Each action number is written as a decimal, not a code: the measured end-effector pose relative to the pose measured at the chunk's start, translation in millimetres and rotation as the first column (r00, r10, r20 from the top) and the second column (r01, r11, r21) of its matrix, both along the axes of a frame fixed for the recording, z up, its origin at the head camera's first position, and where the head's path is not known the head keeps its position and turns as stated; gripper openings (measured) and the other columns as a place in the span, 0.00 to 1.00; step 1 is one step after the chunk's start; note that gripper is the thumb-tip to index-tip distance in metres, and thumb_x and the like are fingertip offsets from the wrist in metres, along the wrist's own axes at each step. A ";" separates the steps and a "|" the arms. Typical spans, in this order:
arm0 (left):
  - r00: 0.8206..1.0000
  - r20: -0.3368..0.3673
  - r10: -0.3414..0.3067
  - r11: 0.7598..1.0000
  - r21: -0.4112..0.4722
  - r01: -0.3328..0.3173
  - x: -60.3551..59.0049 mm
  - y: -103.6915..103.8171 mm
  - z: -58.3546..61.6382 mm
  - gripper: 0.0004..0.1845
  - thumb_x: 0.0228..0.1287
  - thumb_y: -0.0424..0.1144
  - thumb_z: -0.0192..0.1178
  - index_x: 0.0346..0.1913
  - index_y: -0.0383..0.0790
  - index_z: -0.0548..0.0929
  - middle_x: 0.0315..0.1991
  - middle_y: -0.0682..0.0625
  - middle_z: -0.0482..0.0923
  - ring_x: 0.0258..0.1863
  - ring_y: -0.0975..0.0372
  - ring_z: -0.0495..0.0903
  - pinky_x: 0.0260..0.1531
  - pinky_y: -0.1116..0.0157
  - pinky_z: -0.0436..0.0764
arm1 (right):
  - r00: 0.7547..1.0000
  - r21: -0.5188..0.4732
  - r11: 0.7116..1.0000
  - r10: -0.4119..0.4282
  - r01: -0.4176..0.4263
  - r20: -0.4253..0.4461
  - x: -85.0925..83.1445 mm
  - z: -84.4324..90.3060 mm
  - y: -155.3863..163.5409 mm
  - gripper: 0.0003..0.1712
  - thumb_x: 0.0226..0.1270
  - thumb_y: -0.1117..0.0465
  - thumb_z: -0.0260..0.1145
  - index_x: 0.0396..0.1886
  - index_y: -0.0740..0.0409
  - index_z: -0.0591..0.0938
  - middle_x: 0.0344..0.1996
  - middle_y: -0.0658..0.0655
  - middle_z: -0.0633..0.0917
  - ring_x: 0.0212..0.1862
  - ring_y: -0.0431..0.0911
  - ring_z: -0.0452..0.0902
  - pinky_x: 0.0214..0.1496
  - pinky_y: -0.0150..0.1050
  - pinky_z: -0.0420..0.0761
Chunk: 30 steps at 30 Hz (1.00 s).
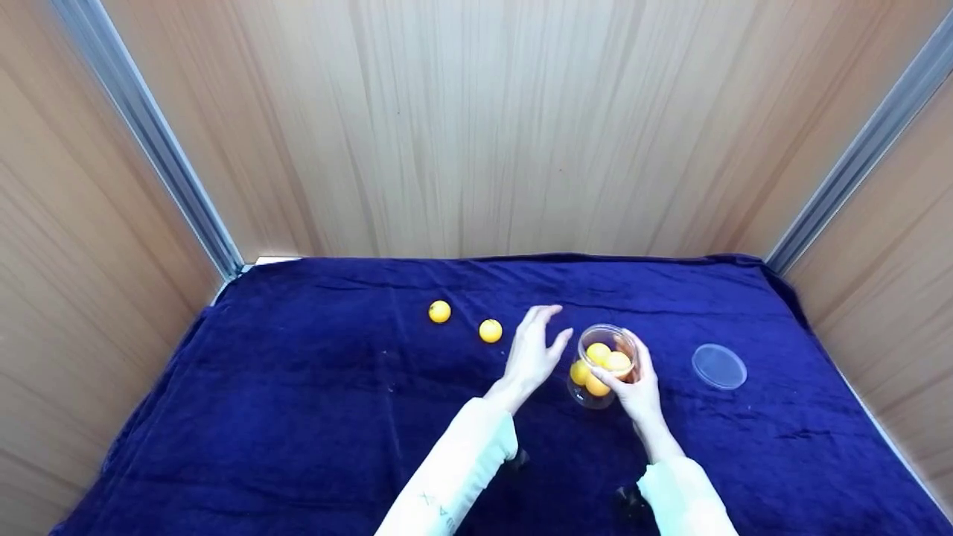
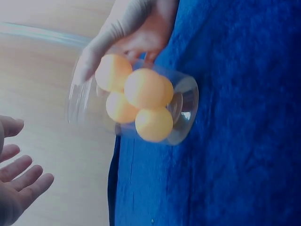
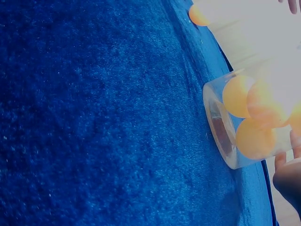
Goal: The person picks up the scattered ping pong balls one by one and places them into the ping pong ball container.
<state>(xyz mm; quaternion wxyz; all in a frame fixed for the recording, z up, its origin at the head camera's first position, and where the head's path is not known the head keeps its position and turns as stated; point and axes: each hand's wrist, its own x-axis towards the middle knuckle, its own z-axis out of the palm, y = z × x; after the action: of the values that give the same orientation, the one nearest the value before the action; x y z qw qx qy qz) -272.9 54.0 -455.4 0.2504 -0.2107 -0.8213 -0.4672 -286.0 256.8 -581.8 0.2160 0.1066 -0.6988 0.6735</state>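
A clear plastic jar (image 1: 593,403) with several orange ping-pong balls (image 2: 145,88) inside is gripped by my right hand (image 1: 639,387), thumb and fingers round its upper part. The jar's mouth has no lid on it. To the jar's left, my left hand (image 1: 533,353) is held with fingers spread and bent a little, nothing between them. In the left wrist view the left hand's fingers (image 2: 28,179) stand apart from the jar. Two loose ping-pong balls, a nearer one (image 1: 491,330) and a farther one (image 1: 440,311), lie on the cloth left of the left hand.
A round clear lid (image 1: 719,366) lies flat on the cloth to the right of the right hand. Dark blue velvet cloth (image 1: 298,417) covers the table. Wood-grain panels (image 1: 461,126) rise behind and at both sides, with metal posts (image 1: 160,149) at the corners.
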 end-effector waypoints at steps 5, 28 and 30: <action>1.000 0.026 0.006 1.000 0.008 -0.006 -6.0 -7.0 -2.7 0.17 0.54 0.33 0.61 0.47 0.31 0.74 0.42 0.43 0.75 0.41 0.57 0.75 0.45 0.67 0.72 | 0.999 -0.001 1.000 0.005 -0.005 -0.037 2.5 3.2 -1.5 0.45 0.42 0.71 0.72 0.62 0.53 0.63 0.55 0.57 0.71 0.57 0.47 0.64 0.52 0.28 0.67; 0.977 0.121 0.174 0.976 -0.154 -0.155 -41.8 -43.2 -18.7 0.19 0.55 0.35 0.60 0.50 0.32 0.73 0.46 0.44 0.72 0.48 0.55 0.72 0.50 0.63 0.70 | 0.990 0.028 0.999 0.020 -0.016 -0.137 2.6 4.5 -0.9 0.45 0.42 0.70 0.72 0.62 0.54 0.63 0.56 0.58 0.71 0.56 0.46 0.66 0.51 0.28 0.68; 0.973 0.133 0.190 0.971 -0.171 -0.167 -44.0 -45.4 -21.3 0.19 0.55 0.35 0.60 0.50 0.33 0.73 0.46 0.44 0.72 0.49 0.55 0.72 0.50 0.63 0.70 | 0.990 0.017 1.000 0.026 -0.024 -0.138 4.7 7.7 -2.2 0.44 0.42 0.70 0.71 0.62 0.55 0.63 0.55 0.57 0.72 0.56 0.46 0.66 0.51 0.28 0.68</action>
<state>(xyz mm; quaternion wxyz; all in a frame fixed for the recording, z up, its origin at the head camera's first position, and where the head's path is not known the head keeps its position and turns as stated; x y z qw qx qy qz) -316.9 8.6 -476.7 0.2123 -0.1197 -0.8879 -0.3902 -281.3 254.5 -574.2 0.2544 0.1634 -0.6860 0.6618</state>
